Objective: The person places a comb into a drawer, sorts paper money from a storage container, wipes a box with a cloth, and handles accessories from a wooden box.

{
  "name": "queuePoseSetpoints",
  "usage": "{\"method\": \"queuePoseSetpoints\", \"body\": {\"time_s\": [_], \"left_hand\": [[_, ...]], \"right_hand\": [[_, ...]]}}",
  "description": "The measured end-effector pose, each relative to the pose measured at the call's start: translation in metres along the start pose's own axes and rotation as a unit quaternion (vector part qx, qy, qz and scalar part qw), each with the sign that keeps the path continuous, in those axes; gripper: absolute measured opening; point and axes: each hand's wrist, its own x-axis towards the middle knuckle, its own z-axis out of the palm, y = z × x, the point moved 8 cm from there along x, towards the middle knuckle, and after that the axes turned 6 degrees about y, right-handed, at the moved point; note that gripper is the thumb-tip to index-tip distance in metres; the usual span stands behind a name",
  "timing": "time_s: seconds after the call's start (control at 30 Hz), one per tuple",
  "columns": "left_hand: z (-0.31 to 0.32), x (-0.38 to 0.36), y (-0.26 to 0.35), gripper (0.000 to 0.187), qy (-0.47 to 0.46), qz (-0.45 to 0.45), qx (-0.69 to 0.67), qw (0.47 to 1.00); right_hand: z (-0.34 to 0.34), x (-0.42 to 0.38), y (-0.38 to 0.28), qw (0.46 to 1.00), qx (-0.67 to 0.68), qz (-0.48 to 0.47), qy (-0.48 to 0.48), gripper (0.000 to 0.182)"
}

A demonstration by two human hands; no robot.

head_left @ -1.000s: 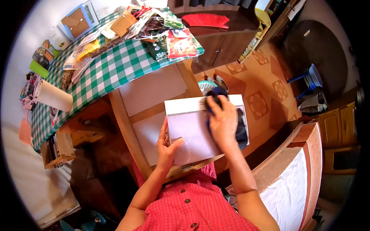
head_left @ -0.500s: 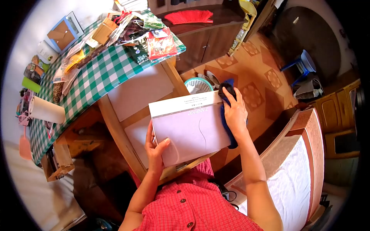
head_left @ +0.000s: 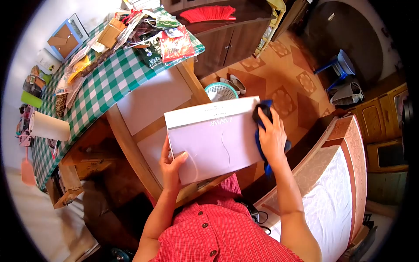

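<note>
A flat lilac box (head_left: 218, 146) with a white band along its far edge is held tilted in front of my red checked shirt. My left hand (head_left: 172, 167) grips its left side, the thumb on the top face and the fingers behind the edge. On the opposite side, my right hand (head_left: 273, 139) clutches a dark blue and black cloth (head_left: 262, 111) against the box's right edge. Some of the cloth hangs below that hand. Under the box is a pulled-out wooden drawer (head_left: 130, 148) with a pale bottom, partly hidden.
A table with a green checked cloth (head_left: 118, 78) carries packets, a paper roll (head_left: 51, 126) and a photo frame (head_left: 65, 41). Beyond the drawer stand a teal basket (head_left: 221, 93) and shoes (head_left: 237, 83). A bed (head_left: 325, 196) lies at right; a blue stool (head_left: 338, 65) stands farther back.
The right hand and cloth have shifted slightly right and down along the box's edge. The box has tilted a little, its right end rising. The view has moved slightly.
</note>
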Motion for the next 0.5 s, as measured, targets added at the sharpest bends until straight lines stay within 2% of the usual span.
{"method": "queuePoseSetpoints", "body": {"time_s": [0.1,0.2,0.33,0.4,0.43,0.5], "left_hand": [[-0.005,0.001,-0.004,0.075,0.022,0.022,-0.008,0.999],[-0.003,0.002,-0.003,0.075,0.011,0.02,-0.023,0.999],[-0.008,0.01,-0.01,0.069,0.015,0.035,-0.001,0.999],[-0.007,0.011,-0.012,0.061,0.024,0.025,-0.022,0.999],[-0.002,0.009,-0.007,0.054,0.012,0.051,-0.017,0.998],[-0.002,0.008,-0.008,0.053,0.017,0.052,-0.026,0.998]], "right_hand": [[-0.002,-0.001,-0.001,1.0,-0.003,0.002,0.006,0.047],[-0.02,-0.039,0.0,0.999,-0.013,-0.027,0.011,0.049],[-0.037,-0.077,-0.01,0.999,-0.048,-0.014,-0.011,0.049],[-0.032,-0.082,-0.033,0.997,-0.035,-0.06,-0.019,0.052],[-0.028,-0.083,-0.051,0.996,0.017,-0.075,-0.041,0.054],[-0.02,-0.087,-0.093,0.987,0.063,-0.145,-0.035,0.054]]}}
